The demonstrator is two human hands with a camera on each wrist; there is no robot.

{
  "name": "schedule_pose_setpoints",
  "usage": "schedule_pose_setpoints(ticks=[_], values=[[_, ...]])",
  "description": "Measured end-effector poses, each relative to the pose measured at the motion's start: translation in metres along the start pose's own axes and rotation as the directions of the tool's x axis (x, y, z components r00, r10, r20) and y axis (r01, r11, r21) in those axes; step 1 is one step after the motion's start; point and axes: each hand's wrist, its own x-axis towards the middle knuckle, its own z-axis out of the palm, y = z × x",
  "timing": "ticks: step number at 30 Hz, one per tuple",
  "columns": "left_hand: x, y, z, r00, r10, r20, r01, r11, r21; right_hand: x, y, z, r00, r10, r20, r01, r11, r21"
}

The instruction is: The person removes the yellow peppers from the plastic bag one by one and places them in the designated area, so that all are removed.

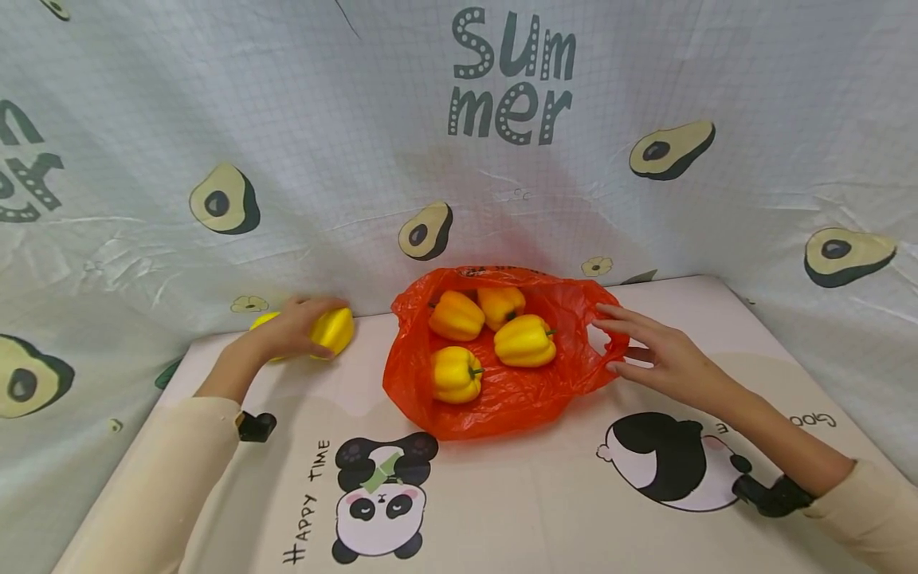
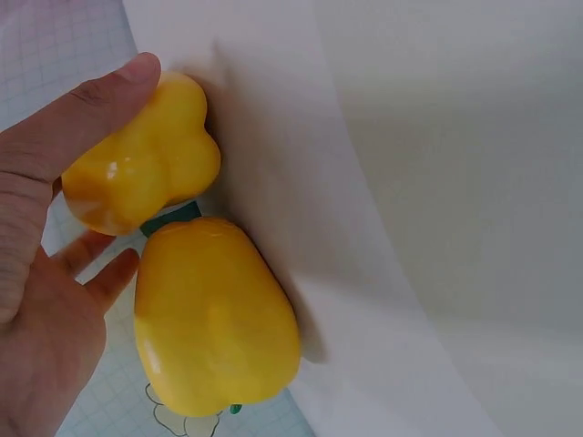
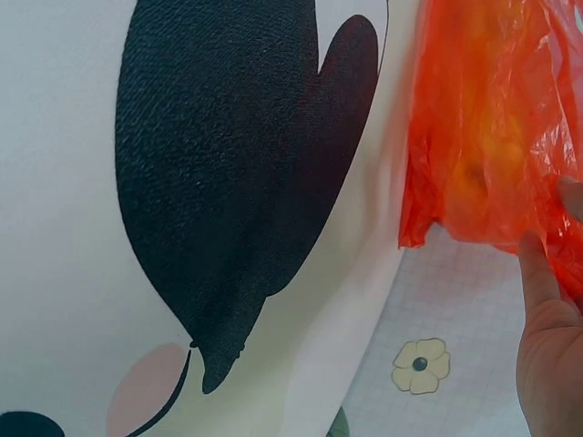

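My left hand (image 1: 296, 325) is at the back left of the table and grips a yellow bell pepper (image 1: 334, 332). In the left wrist view the thumb lies over this held pepper (image 2: 168, 146), with fingers on its far side. A second yellow bell pepper (image 2: 219, 319) lies right beside it, mostly behind the hand in the head view. A red plastic bag (image 1: 495, 418) spreads wide at the centre, with several yellow bell peppers (image 1: 525, 341) inside. My right hand (image 1: 677, 363) touches the bag's handle at its right side, fingers spread and thumb apart from them.
The table (image 1: 531, 502) carries printed pandas and lettering. A white curtain (image 1: 323, 159) with avocado prints hangs along the back edge, close behind the bag. Both wrists wear a small black camera (image 1: 256, 426).
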Motion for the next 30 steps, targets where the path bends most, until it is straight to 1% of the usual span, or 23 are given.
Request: schedule_pose_setpoints(ticks=[2,6,13,18,20,24,26,28,30], values=[[0.000,0.001,0.001,1.000,-0.014,0.005,0.014,1.000,-0.007,0.000,0.000,0.000,1.000,0.004,0.001,-0.004,1.000,0.003],[-0.001,0.004,0.002,1.000,-0.013,0.003,0.013,1.000,-0.014,0.000,0.000,0.001,1.000,0.015,0.014,-0.015,1.000,0.023],[-0.004,0.004,0.002,1.000,0.022,-0.007,-0.023,0.999,-0.025,0.000,-0.001,0.001,1.000,0.018,0.010,-0.018,1.000,0.021],[-0.006,0.007,0.002,1.000,0.023,-0.016,-0.023,0.999,-0.037,0.000,0.000,0.000,1.000,0.009,0.009,-0.009,1.000,0.017],[-0.005,0.009,0.004,0.999,0.028,-0.032,-0.029,0.999,-0.029,-0.002,0.000,0.000,1.000,0.007,0.010,-0.007,1.000,0.015],[-0.005,0.015,0.009,0.994,0.048,-0.102,-0.044,0.998,0.039,-0.005,0.002,-0.001,1.000,0.004,0.004,-0.004,1.000,-0.005],[-0.007,0.019,0.011,0.990,0.039,-0.137,-0.030,0.998,0.061,-0.006,0.002,-0.002,1.000,0.006,-0.002,-0.006,1.000,-0.015],[-0.009,0.025,0.011,0.986,0.019,-0.168,-0.009,0.998,0.058,-0.007,0.002,-0.003,1.000,0.006,-0.006,-0.006,1.000,-0.021],[-0.012,0.031,0.010,0.981,0.004,-0.193,0.003,0.999,0.033,-0.006,0.002,-0.003,1.000,0.011,-0.008,-0.011,1.000,-0.020]])
